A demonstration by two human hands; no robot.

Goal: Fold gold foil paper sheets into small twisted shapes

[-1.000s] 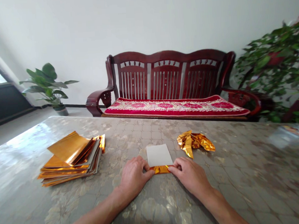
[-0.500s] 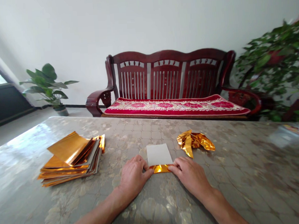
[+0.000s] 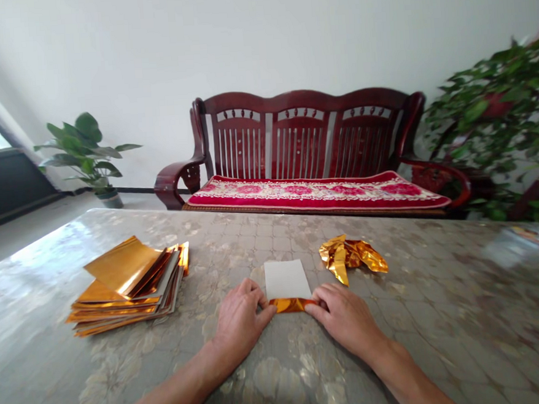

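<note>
A sheet of gold foil paper (image 3: 287,278) lies on the table with its pale back facing up. Its near edge is turned over into a narrow shiny gold strip. My left hand (image 3: 243,311) pinches the left end of that strip between thumb and fingers. At the strip's right end, my right hand (image 3: 342,314) grips it the same way, closed. Beyond my right hand rests a crumpled piece of gold foil (image 3: 353,256). To the left is a loose stack of gold foil sheets (image 3: 128,289), some showing grey backs.
The patterned table (image 3: 236,247) spans the foreground. A clear plastic bag (image 3: 526,245) lies at its right side. Behind the table stands a dark red wooden bench (image 3: 299,135) with a red floral cushion (image 3: 315,192). Potted plants (image 3: 88,150) flank the bench.
Both hands stay at the ends of the folded strip with hardly any movement. The glare on the gold strip has dimmed, and the right thumb has shifted very slightly.
</note>
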